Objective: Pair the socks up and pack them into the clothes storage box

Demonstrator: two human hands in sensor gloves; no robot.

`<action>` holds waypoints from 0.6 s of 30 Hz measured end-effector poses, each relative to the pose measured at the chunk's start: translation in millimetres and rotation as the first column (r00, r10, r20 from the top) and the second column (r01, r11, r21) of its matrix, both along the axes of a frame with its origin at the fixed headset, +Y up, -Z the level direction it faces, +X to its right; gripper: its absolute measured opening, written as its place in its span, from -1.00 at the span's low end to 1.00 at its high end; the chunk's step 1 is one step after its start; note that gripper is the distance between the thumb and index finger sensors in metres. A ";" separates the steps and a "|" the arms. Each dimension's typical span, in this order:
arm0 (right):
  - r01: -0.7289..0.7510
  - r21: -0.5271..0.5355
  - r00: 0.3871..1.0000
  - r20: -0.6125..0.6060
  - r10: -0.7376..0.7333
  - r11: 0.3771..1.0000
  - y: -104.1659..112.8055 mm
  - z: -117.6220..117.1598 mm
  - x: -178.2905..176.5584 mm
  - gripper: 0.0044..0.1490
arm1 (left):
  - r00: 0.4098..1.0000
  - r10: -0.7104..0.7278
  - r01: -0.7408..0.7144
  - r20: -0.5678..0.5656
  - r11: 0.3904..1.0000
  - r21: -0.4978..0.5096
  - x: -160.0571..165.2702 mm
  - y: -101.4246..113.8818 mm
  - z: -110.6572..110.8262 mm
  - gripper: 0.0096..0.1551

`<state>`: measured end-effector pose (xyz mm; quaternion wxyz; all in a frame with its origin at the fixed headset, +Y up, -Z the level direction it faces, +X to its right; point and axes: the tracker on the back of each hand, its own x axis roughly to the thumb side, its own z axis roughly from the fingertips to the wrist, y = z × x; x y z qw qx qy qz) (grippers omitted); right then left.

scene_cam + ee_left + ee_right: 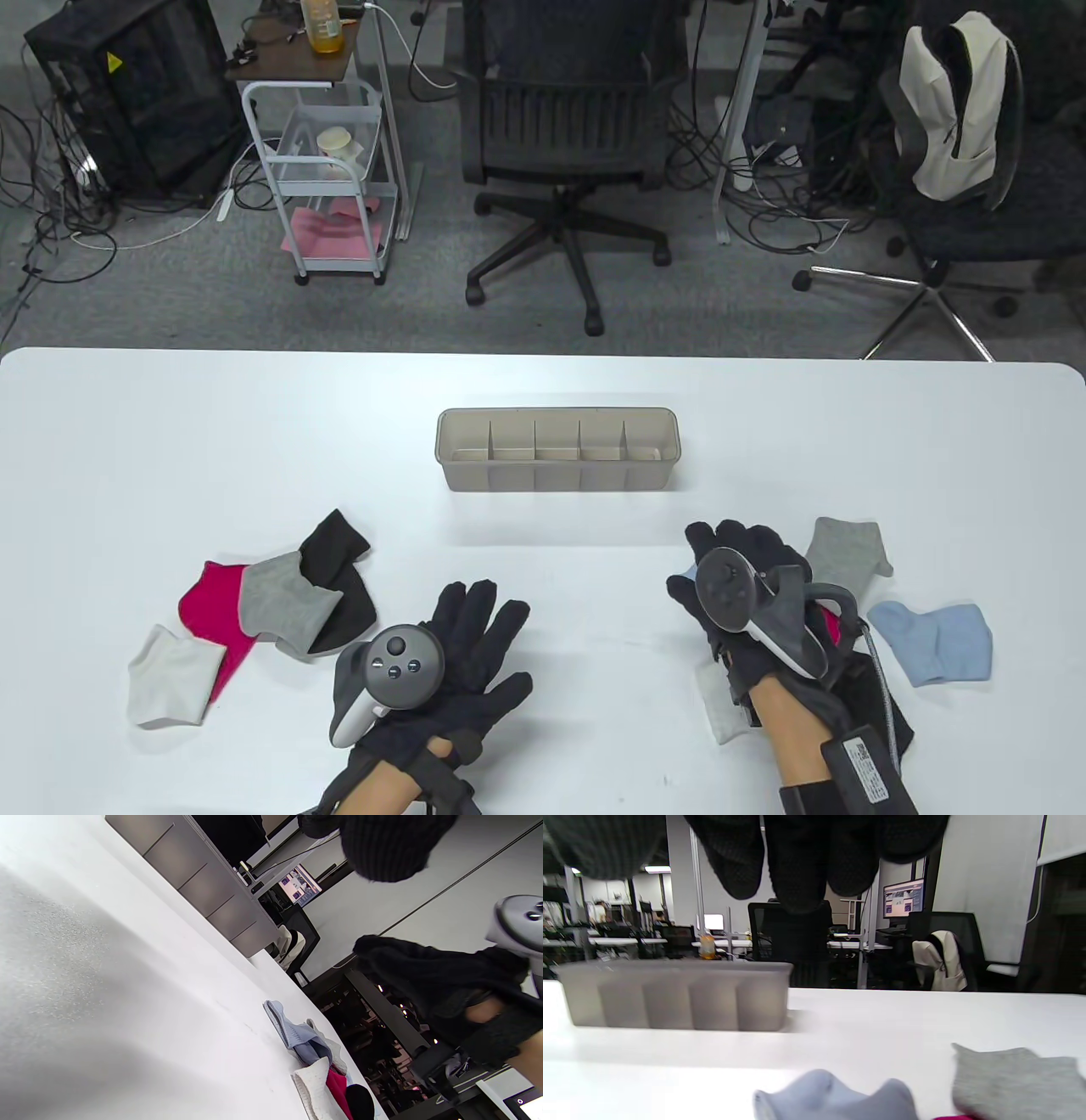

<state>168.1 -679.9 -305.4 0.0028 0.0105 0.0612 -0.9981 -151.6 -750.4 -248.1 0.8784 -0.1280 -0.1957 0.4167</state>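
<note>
The grey storage box (556, 488) with several divided compartments stands mid-table, holding nothing that I can see. To the left lies a pile: a white sock (170, 675), a pink sock (208, 598), a grey sock (284, 603) and a black sock (335, 548). My left hand (475, 632) hovers beside that pile with straight fingers, holding nothing. My right hand (738, 552) is spread open over a second pile of a grey sock (844, 548), a light blue sock (937, 641), a pink sock (833, 630), a white sock (719, 705) and a black sock (878, 696). Box (674, 997) and blue sock (835, 1096) lie below my right fingers (797, 857).
Bare white table (543, 390) surrounds the box. Beyond the far edge stand a black office chair (556, 119), a white trolley (327, 170) and a second chair with a backpack (963, 110). Cables lie on the floor.
</note>
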 end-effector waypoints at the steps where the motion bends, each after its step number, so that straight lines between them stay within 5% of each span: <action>1: -0.009 -0.008 1.000 0.008 0.009 1.000 -4.5 -2.1 -0.3 -0.17 | 1.000 0.000 0.000 -0.001 1.000 0.000 -0.2 0.0 0.0 -0.11; 10: -0.221 -0.052 0.975 -0.033 0.219 0.974 -33.8 5.6 -6.8 -0.28 | 1.000 0.004 -0.004 -0.006 1.000 -0.003 -0.9 1.8 -1.2 -0.12; 18: -0.240 -0.065 0.971 -0.032 0.238 0.969 -47.7 10.0 -6.0 -0.32 | 1.000 -0.007 0.007 -0.003 1.000 -0.013 -0.3 0.1 -1.3 -0.12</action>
